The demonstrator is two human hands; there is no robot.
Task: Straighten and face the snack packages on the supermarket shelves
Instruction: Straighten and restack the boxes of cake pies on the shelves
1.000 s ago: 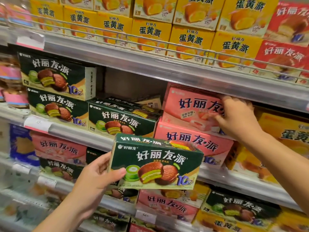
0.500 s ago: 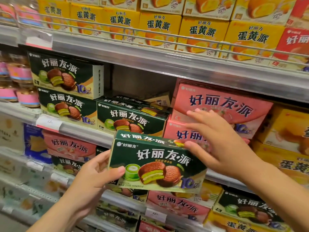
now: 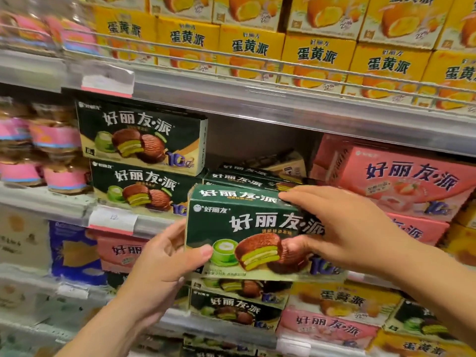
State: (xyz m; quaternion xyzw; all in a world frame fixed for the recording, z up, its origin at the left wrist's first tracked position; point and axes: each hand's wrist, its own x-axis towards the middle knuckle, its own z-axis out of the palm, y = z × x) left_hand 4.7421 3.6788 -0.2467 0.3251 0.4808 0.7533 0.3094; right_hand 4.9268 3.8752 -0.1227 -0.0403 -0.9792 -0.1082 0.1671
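A dark green pie box [image 3: 247, 228] with a matcha cup and chocolate pies printed on its face is held in front of the middle shelf. My left hand [image 3: 164, 261] grips its left end, thumb on the front. My right hand [image 3: 342, 228] clasps its right end, fingers over the top edge. Behind it a green box [image 3: 247, 176] lies flat on the shelf. Two more green boxes [image 3: 139, 137] are stacked to the left, front faces outward. Pink strawberry boxes [image 3: 401, 176] are stacked at the right.
Yellow egg-yolk pie boxes [image 3: 316, 52] fill the top shelf behind a wire rail. Pink-banded packs [image 3: 51, 143] stand at the far left. A dark gap [image 3: 257, 140] opens above the flat green box. Lower shelves hold mixed green, pink and yellow boxes [image 3: 334, 302].
My right hand has left the pink boxes and come down onto the right end of the green box. The box has risen toward the middle shelf.
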